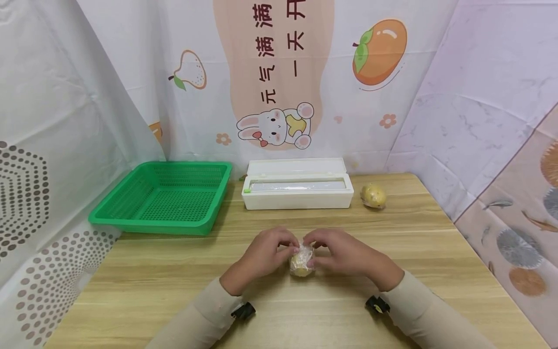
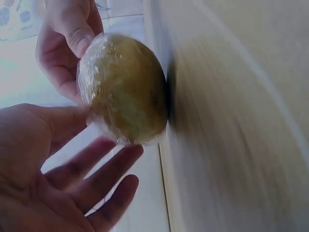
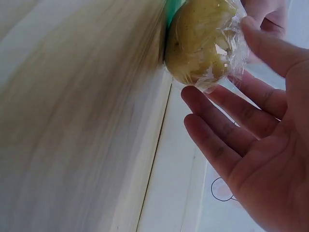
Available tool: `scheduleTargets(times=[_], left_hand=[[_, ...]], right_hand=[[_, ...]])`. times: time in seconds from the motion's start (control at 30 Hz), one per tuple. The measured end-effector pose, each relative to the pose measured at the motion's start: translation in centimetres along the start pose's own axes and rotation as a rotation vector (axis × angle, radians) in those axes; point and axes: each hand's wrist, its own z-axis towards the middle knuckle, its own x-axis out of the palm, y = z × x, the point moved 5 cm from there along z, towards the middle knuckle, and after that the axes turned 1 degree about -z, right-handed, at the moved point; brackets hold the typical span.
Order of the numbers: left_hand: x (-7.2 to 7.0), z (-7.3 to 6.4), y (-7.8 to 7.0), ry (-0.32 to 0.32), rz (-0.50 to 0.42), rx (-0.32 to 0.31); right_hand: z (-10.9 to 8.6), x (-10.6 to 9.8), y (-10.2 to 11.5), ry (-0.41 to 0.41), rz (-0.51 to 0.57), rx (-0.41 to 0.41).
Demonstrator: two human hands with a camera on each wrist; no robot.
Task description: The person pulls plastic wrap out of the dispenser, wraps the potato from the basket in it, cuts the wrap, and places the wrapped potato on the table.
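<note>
A potato [image 1: 301, 271] wrapped in clear cling film [image 1: 305, 253] sits on the wooden table between both hands. My left hand [image 1: 267, 251] pinches the gathered film at the top with thumb and index finger. From the other side, my right hand [image 1: 346, 252] grips the film, thumb low at the side and index finger near the top. In the left wrist view the wrapped potato [image 2: 130, 92] shows smooth film on its side, the left hand's other fingers spread beside it. Crinkled film bunches toward the thumb on the potato [image 3: 198, 41] in the right wrist view.
Behind the hands stands a white cling film box [image 1: 298, 199], lid raised, with a roll inside. Another film-wrapped potato [image 1: 373, 196] lies right of it. A green plastic basket [image 1: 205, 225] stands at the back left. Printed cloth [image 1: 187, 126] hangs behind the wooden table [image 1: 174, 271].
</note>
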Motion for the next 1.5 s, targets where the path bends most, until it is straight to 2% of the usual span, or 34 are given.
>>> scheduleTargets(times=[0.17,0.27,0.33,0.43,0.6,0.73,0.9,1.03,1.17,1.27,1.5], left_hand=[[-0.3,0.0,0.2,0.091,0.075,0.075],[-0.6,-0.1,0.5,0.157,0.088,0.089],[-0.7,-0.1,0.7,0.180,0.091,0.087],[-0.8,0.0,0.9,0.181,0.082,0.086],[-0.7,0.1,1.0,0.144,0.054,0.083],[-0.5,0.1,1.1,0.123,0.042,0.087],[0.0,0.3,0.7,0.129,0.106,0.128],[0.3,0.4,0.4,0.145,0.160,0.149],[0.4,0.3,0.4,0.144,0.154,0.135],[0.3,0.2,0.6,0.134,0.116,0.108],[-0.2,0.1,1.4,0.070,0.001,-0.049]], right_hand=[[-0.2,-0.3,-0.3,-0.021,-0.071,0.025],[-0.3,-0.4,-0.5,-0.014,-0.103,0.024],[-0.3,-0.4,-0.6,0.000,-0.108,0.012],[-0.2,-0.4,-0.5,0.018,-0.111,-0.008],[-0.2,-0.3,-0.3,0.053,-0.110,-0.034],[-0.1,0.0,-0.3,0.049,-0.131,-0.047],[-0.1,0.3,-0.4,0.038,-0.134,-0.046],[-0.4,0.5,-0.5,0.071,-0.117,0.008],[-0.8,0.8,-0.7,0.098,-0.105,0.070],[-0.8,1.0,-0.8,0.089,-0.101,0.081],[0.0,0.3,-0.9,-0.031,-0.042,0.106]])
